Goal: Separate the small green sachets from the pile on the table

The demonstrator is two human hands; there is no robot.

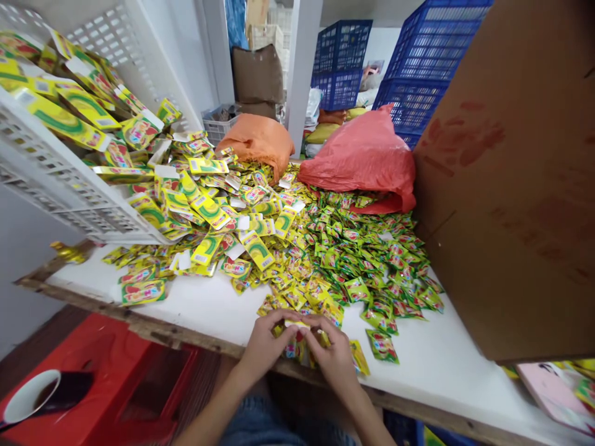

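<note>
My left hand [266, 345] and my right hand [333, 354] meet at the near edge of the white table [437, 365]. Both have their fingers curled round a small bundle of yellow candy sachets [297, 341] topped by a white card. Just beyond my fingers spreads a big heap of small yellow and green sachets [353, 260]. Larger yellow packets with white header cards [209, 210] lie piled to the left of it, spilling out of a tilted white plastic crate [56, 179].
A large cardboard box [515, 186] stands on the right of the table. Red [367, 155] and orange [258, 139] sacks lie at the back, with blue crates [418, 56] behind. A red stool [116, 378] and a cup [32, 396] sit lower left.
</note>
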